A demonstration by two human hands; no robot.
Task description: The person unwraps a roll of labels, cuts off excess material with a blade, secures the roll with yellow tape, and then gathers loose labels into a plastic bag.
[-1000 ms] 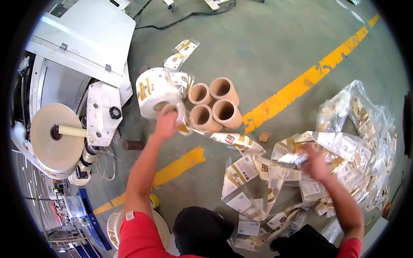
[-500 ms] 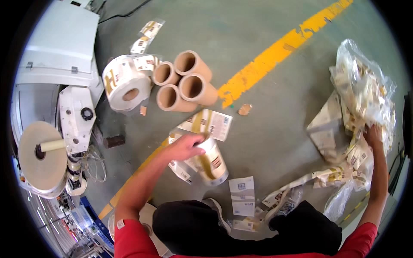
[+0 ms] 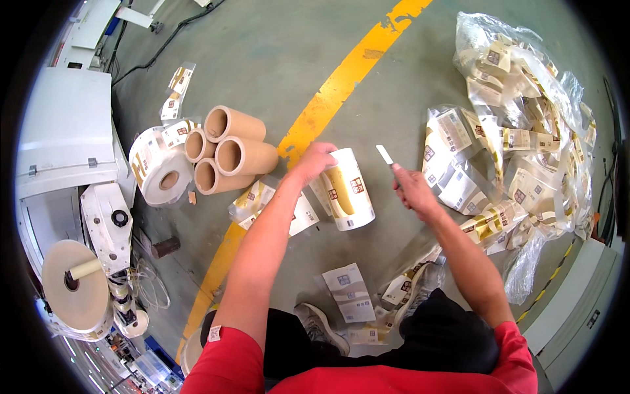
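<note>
My left hand (image 3: 318, 161) grips the far end of a small roll of printed film (image 3: 346, 192), white with gold and dark red print, which stands slightly tilted over the floor. In my right hand (image 3: 415, 192) is a knife (image 3: 386, 156), its pale blade pointing up and left, apart from the roll. Loose printed film sheets (image 3: 303, 217) lie beneath and left of the roll. Another flat printed sheet (image 3: 349, 293) rests near my shoes.
Several brown cardboard cores (image 3: 239, 156) lie at left beside a large film roll (image 3: 161, 167). A heap of scrap film (image 3: 531, 131) spreads at right. White machinery (image 3: 72, 131) with a mounted reel (image 3: 75, 289) stands far left. A yellow line (image 3: 341, 85) crosses the floor.
My right hand has come away from the scrap heap toward the middle and now shows a knife. My left hand still holds the roll, now turned more upright. The view has shifted right.
</note>
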